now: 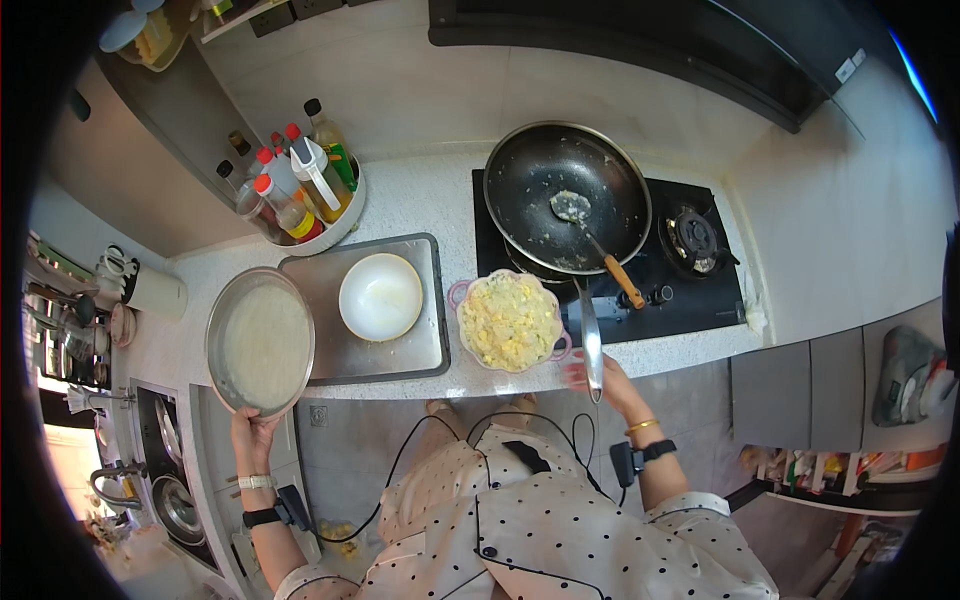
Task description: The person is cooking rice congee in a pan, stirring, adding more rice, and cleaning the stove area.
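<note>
My left hand [255, 433] grips the near rim of a round metal basin [213, 352]. The basin is tilted over the left end of a metal tray, and its inside looks pale and whitish. On the metal tray [330, 352] sits a white bowl [380, 297] with a little residue. My right hand [619, 388] is below the wok's metal handle [591, 337], which hides part of it. Its blurred fingertips are near the pink handle of a scalloped bowl [453, 292]. That bowl is heaped with fried rice [510, 321] with egg bits.
A black wok [525, 217] with food scraps rests on the gas hob [705, 300]. A wood-handled ladle [624, 281] leans inside it. Sauce bottles [289, 210] crowd a white caddy [352, 225] at the back left. A black cable [390, 472] runs between my wrists.
</note>
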A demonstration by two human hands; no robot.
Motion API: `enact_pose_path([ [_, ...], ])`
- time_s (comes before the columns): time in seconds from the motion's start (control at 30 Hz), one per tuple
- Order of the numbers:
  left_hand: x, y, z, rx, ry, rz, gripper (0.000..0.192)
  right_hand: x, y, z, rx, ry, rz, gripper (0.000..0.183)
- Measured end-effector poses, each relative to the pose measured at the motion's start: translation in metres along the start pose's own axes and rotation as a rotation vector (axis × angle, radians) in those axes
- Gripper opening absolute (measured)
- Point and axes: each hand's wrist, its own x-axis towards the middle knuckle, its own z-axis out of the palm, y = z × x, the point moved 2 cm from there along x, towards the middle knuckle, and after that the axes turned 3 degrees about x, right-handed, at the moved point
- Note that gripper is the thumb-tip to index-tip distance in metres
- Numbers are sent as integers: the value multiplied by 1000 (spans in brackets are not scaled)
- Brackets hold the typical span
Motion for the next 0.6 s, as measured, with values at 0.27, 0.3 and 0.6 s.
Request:
enact_pose_path([
  [0.27, -19, -1, 37, 21, -96, -72, 34, 43, 12, 34, 149, -95, -95, 44],
  [0.3, -21, 0, 37, 29, -83, -77, 34, 45, 9, 38, 151, -105, -89, 44],
  [0.6, -8, 5, 32, 48, -39, -85, 34, 46, 12, 60, 73, 91, -37, 30],
])
